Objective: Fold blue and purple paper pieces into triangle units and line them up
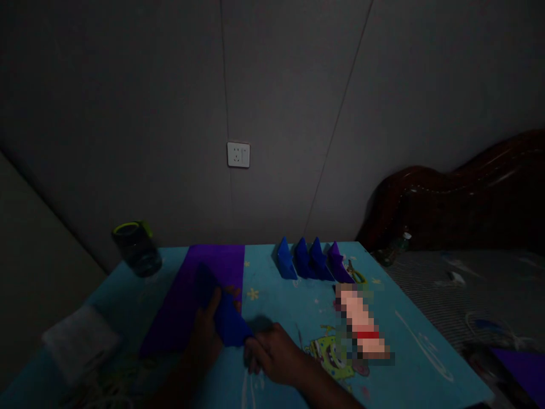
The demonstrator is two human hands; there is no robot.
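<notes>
A folded piece of dark blue paper (230,322) is held up above the table between both hands. My left hand (208,324) grips its left side, with the thumb across the front and fingertips showing behind. My right hand (272,351) pinches its lower right corner. Behind the left hand, a flat sheet of purple paper (217,258) lies on the table. Several folded paper boats stand in a row at the back: a lighter blue boat (285,261), darker blue ones (302,260) beside it, and a purple boat (338,262) at the right end.
A dark cup with a lime rim (138,250) stands at the back left, near a blurred white packet (80,341). Yellow-handled scissors (356,275) and a pixelated object (360,321) lie to the right on the light blue tablecloth (409,341). Beyond is a bed with a bottle (398,247).
</notes>
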